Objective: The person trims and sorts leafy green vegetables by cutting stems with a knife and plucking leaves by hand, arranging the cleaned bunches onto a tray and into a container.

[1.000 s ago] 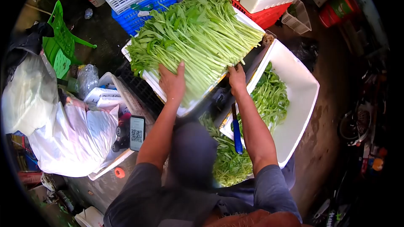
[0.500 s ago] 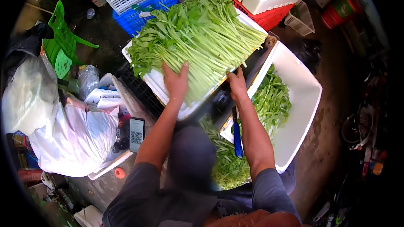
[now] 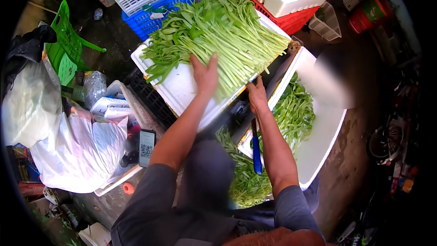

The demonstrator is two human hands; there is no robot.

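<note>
A wide layer of long-stemmed greens lies on a white foam lid, leaves to the left, stems to the right. Against the near edge of the greens rests my left hand, thumb and fingers spread. My right hand is at the lid's front right edge, below the stem ends, its fingers partly hidden by that edge; whether it grips the edge is unclear. Beside my right forearm is a knife with a blue handle. More greens fill part of a white foam box on the right.
Loose greens lie below, near my legs. A phone showing a code and white bags are at the left. Behind the lid stand a blue crate and a red crate. A green chair lies back left.
My left hand has moved right along with the near greens, baring more of the lid's near left part. My right hand stays near the lid's edge.
</note>
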